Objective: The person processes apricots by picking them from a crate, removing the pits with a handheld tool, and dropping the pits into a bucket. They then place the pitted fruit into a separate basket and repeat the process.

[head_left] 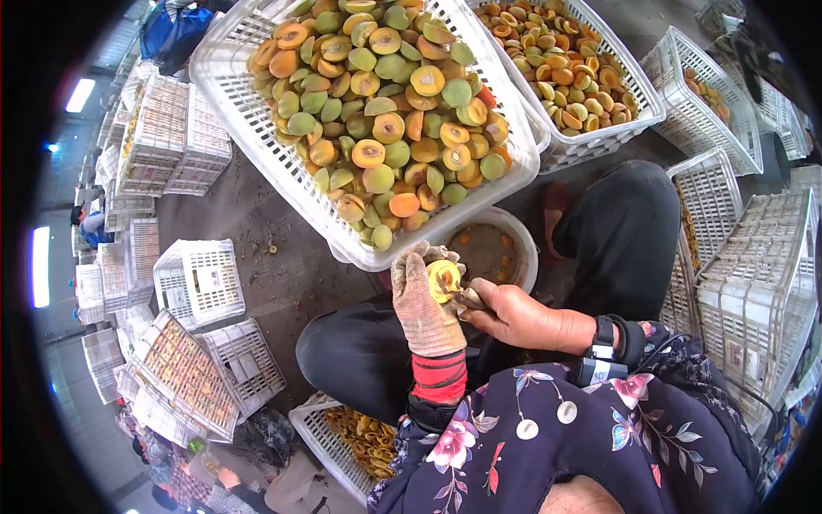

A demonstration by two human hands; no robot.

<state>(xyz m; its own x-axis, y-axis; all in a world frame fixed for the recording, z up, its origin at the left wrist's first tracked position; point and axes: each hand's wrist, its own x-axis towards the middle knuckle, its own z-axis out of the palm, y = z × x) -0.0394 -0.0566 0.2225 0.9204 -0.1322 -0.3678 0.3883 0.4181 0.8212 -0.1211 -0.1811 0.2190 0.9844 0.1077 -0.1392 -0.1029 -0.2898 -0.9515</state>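
My left hand (425,310), in a soiled knitted glove, is closed around a yellow apricot half (444,279) whose cut face is turned up. My bare right hand (524,317) grips a small dark-tipped tool (470,298), its end at the fruit's edge. My fingers hide most of the tool, so its exact kind does not show. Just beyond both hands stands a white plastic crate (341,231) heaped with green and orange apricot halves (390,128). Partly under that crate, a round basin (528,257) holds liquid and a few orange pieces.
A second crate (648,118) of apricot halves stands behind right. By my left knee sits a crate (310,421) of yellowish-brown fruit pieces. Stacked crates (758,283) rise close on my right; more crates (199,274) stand across the floor on the left. Other people are at the lower left.
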